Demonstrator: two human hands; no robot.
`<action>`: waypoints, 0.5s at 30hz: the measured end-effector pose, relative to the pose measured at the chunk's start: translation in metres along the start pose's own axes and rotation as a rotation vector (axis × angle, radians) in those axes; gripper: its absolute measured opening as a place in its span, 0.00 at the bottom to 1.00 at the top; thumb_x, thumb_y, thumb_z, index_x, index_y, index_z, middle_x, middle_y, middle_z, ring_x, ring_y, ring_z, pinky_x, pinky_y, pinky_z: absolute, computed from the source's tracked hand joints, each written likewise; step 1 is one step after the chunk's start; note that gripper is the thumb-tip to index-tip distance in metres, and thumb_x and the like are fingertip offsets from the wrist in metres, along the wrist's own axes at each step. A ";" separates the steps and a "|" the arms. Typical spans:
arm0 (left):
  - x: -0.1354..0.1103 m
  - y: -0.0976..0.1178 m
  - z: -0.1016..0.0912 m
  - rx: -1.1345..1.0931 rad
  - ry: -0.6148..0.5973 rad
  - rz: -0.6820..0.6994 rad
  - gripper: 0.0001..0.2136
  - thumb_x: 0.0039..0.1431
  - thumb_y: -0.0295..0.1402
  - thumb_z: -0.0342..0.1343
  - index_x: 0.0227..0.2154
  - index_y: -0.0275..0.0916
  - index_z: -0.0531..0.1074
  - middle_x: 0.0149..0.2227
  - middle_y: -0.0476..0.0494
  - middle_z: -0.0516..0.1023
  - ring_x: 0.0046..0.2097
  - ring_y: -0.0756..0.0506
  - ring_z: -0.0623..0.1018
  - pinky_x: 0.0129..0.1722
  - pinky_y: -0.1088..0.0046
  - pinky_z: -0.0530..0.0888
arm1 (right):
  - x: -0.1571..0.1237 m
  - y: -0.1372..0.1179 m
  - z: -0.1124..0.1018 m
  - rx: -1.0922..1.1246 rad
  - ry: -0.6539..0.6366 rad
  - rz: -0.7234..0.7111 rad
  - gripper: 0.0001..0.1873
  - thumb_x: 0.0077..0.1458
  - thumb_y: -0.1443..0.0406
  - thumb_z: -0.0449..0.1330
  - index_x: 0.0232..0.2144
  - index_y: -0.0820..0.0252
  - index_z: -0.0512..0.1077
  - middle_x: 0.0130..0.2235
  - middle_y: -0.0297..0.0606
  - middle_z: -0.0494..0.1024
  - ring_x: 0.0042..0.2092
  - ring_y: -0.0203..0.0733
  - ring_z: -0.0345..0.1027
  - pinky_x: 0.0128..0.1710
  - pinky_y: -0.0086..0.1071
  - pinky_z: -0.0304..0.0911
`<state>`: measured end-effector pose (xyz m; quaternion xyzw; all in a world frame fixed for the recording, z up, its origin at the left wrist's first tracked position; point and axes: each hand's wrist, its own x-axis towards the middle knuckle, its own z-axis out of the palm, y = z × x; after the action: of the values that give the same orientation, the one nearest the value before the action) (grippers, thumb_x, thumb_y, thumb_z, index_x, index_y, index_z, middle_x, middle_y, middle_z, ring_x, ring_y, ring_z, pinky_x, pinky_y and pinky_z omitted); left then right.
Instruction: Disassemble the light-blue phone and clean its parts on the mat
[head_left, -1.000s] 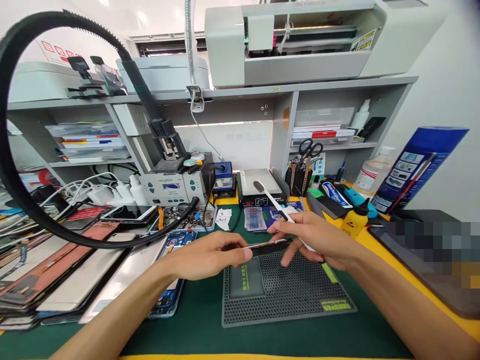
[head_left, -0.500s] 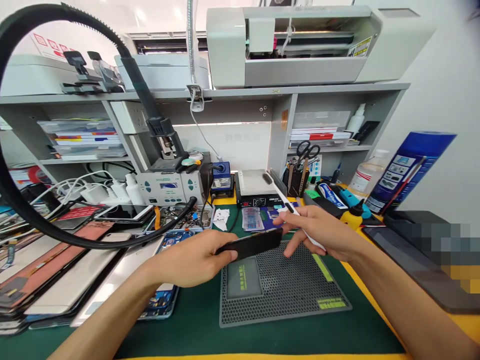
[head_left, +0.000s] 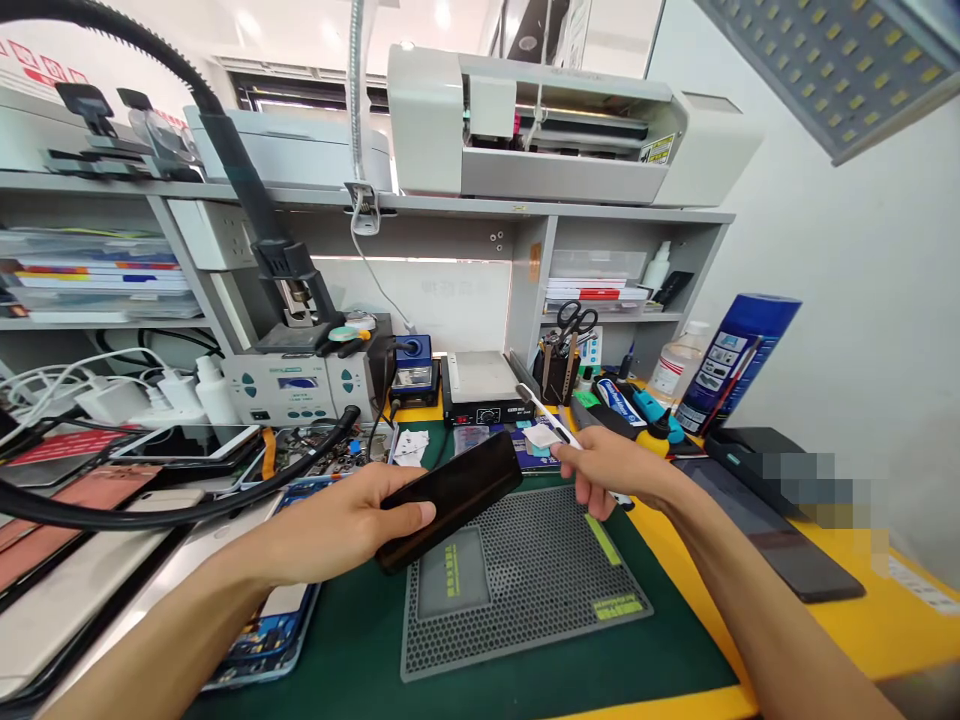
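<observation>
My left hand (head_left: 352,520) grips a black phone (head_left: 457,495) by its near end and holds it tilted above the left part of a grey perforated work mat (head_left: 525,590). Its dark glass faces up. My right hand (head_left: 611,465) is closed on a white toothbrush-like brush (head_left: 544,415), whose bristle end points toward the back of the bench. The same fingers pinch a small white square piece (head_left: 541,436). The two hands are apart, the right one just behind the mat's far right corner.
A green mat (head_left: 352,650) covers a yellow bench. Phone screens and opened phones (head_left: 112,500) lie stacked at left under a black hose (head_left: 172,505). A rework station (head_left: 300,385), hot plate (head_left: 480,385), tool cup with scissors (head_left: 566,355), bottles and a blue box (head_left: 731,365) line the back.
The phone was held edge-on between both hands; now only my left hand holds it, turned flat with its glass up. My right hand has drawn back with the brush. The view swung right.
</observation>
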<state>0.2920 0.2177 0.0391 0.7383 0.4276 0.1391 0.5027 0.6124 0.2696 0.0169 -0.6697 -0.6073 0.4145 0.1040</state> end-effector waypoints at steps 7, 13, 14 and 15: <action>-0.003 -0.004 -0.005 -0.054 0.042 -0.029 0.20 0.62 0.53 0.52 0.40 0.39 0.73 0.35 0.47 0.75 0.35 0.44 0.73 0.34 0.70 0.69 | 0.000 -0.005 0.008 0.060 -0.055 -0.037 0.18 0.68 0.54 0.56 0.42 0.64 0.73 0.34 0.35 0.78 0.28 0.35 0.73 0.29 0.31 0.72; -0.005 -0.008 -0.008 0.000 0.018 -0.037 0.18 0.61 0.52 0.52 0.37 0.40 0.74 0.33 0.48 0.75 0.34 0.44 0.73 0.33 0.71 0.68 | -0.001 -0.008 0.012 0.072 -0.065 -0.058 0.17 0.68 0.54 0.56 0.43 0.64 0.73 0.34 0.35 0.78 0.28 0.35 0.73 0.29 0.32 0.72; -0.005 -0.008 -0.008 0.017 0.013 -0.030 0.18 0.62 0.51 0.52 0.37 0.41 0.74 0.34 0.48 0.76 0.34 0.44 0.73 0.33 0.71 0.68 | -0.001 -0.008 0.012 0.071 -0.064 -0.062 0.17 0.68 0.55 0.56 0.43 0.64 0.73 0.34 0.35 0.78 0.28 0.35 0.73 0.28 0.31 0.72; -0.006 -0.008 -0.008 0.037 0.009 -0.021 0.18 0.62 0.51 0.51 0.37 0.41 0.74 0.34 0.48 0.76 0.34 0.44 0.73 0.34 0.71 0.69 | -0.001 -0.008 0.011 0.070 -0.061 -0.065 0.17 0.68 0.55 0.56 0.42 0.64 0.73 0.33 0.34 0.78 0.27 0.34 0.73 0.28 0.31 0.72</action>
<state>0.2797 0.2188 0.0373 0.7423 0.4403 0.1292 0.4883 0.5988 0.2668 0.0151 -0.6325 -0.6170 0.4521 0.1220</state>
